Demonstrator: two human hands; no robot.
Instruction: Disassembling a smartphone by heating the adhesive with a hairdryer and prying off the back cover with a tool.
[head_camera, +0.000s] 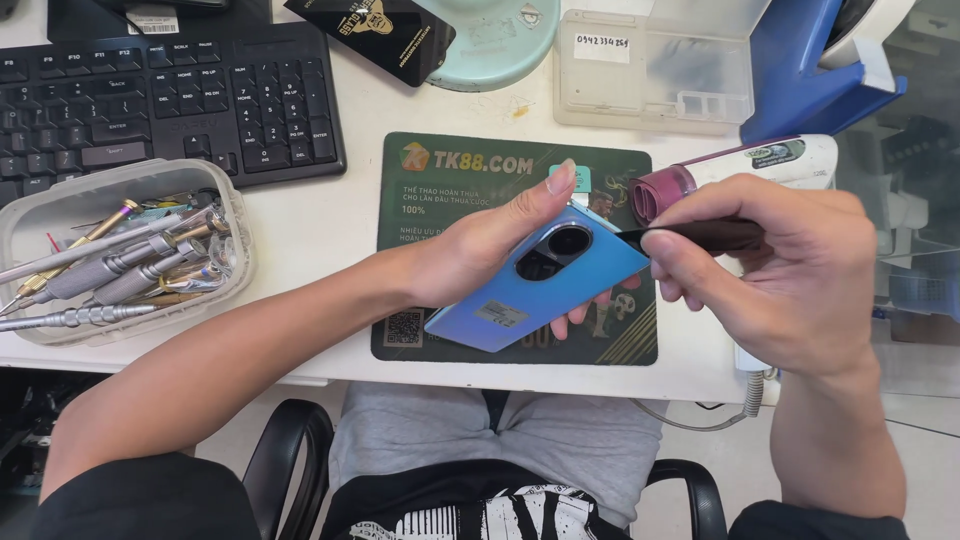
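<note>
My left hand (480, 245) holds a blue smartphone (535, 285) back side up, tilted above a dark green mat (440, 195). The phone's black camera block faces me and a small sticker sits on its back. My right hand (790, 265) pinches a thin black tool (700, 236). Its tip touches the phone's upper right edge.
A clear plastic tub (235, 245) of several screwdrivers and metal tools stands at the left. A black keyboard (170, 95) lies behind it. A white heat gun with a maroon nozzle (740, 170), a clear parts box (650, 70) and a blue tape dispenser (810, 65) lie at the back right.
</note>
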